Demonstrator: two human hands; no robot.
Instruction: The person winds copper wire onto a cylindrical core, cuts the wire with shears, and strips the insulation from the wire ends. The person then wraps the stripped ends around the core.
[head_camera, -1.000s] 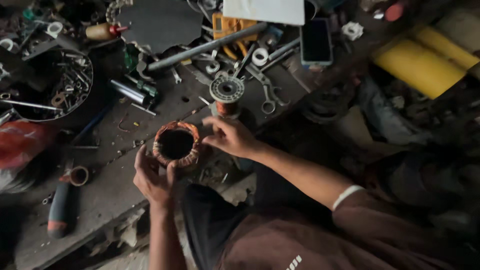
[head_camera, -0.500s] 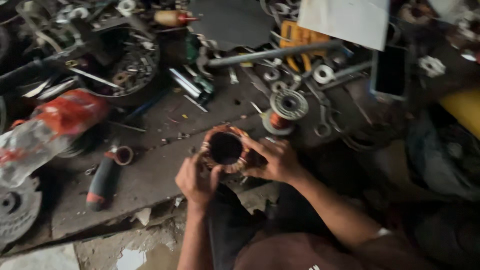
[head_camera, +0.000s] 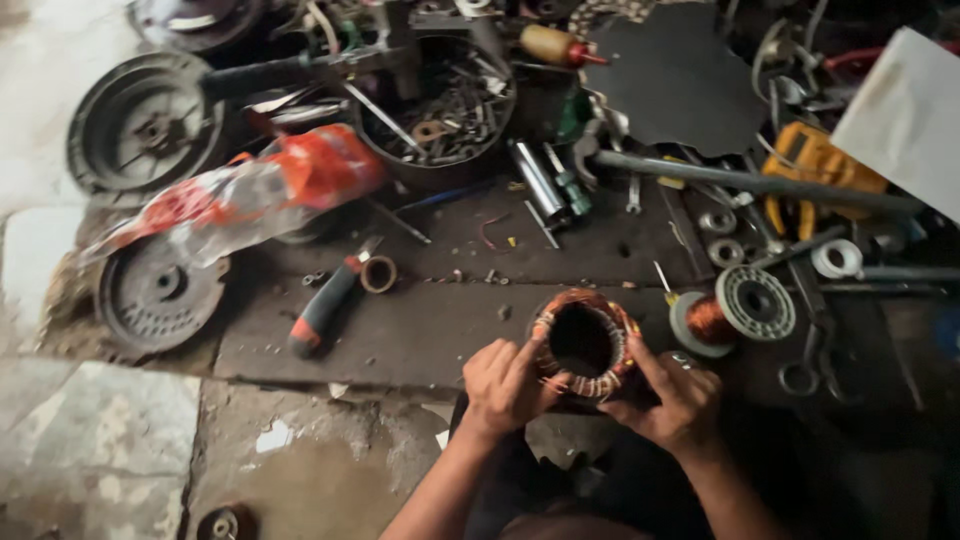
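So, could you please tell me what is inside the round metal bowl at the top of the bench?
The metal bowl holds a heap of small metal parts; whatever lies beneath the heap is covered.

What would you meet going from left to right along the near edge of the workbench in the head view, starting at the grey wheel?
Grey wheel → red-and-black handled tool → small ring → left hand → copper-wound coil → right hand → spool of copper wire.
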